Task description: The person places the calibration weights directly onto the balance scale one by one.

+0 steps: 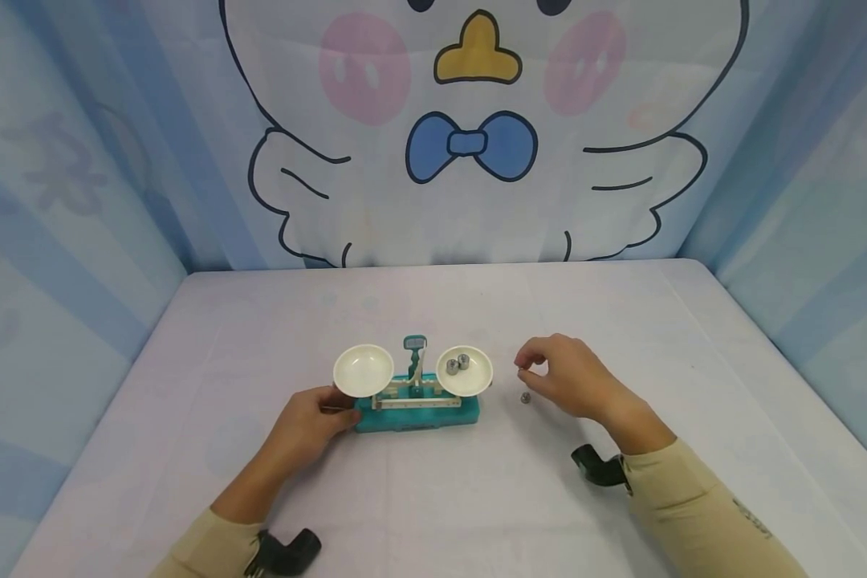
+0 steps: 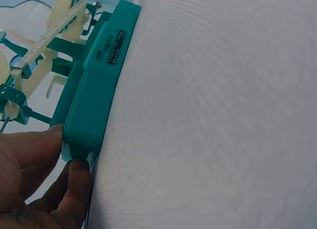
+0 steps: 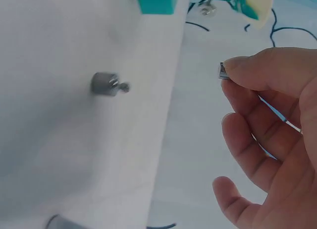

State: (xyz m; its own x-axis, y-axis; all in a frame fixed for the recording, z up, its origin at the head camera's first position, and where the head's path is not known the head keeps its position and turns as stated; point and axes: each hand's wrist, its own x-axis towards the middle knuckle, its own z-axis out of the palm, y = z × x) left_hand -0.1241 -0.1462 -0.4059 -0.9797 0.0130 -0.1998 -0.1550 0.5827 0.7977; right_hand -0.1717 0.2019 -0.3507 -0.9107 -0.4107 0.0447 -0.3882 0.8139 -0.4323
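A teal balance scale [image 1: 417, 413] stands on the table with two cream pans. The left pan [image 1: 364, 371] holds nothing; two metal weights [image 1: 457, 364] sit in the right pan [image 1: 481, 376]. My left hand [image 1: 305, 425] grips the left end of the scale's base [image 2: 94, 95] between thumb and fingers. To the right of the scale, my right hand [image 1: 567, 376] is raised above the table. Its thumb and index finger pinch a small metal weight [image 3: 223, 71], mostly hidden by the fingertips. Another knobbed metal weight [image 1: 525, 397] is on the table below that hand.
A pale cloth covers the table [image 1: 433, 506]. Printed fabric curtains [image 1: 470, 217] rise behind it and along both sides. Dark wrist-worn devices [image 1: 598, 466] jut from both sleeves. Part of a grey cylindrical object [image 3: 62, 223] shows at the right wrist view's lower edge.
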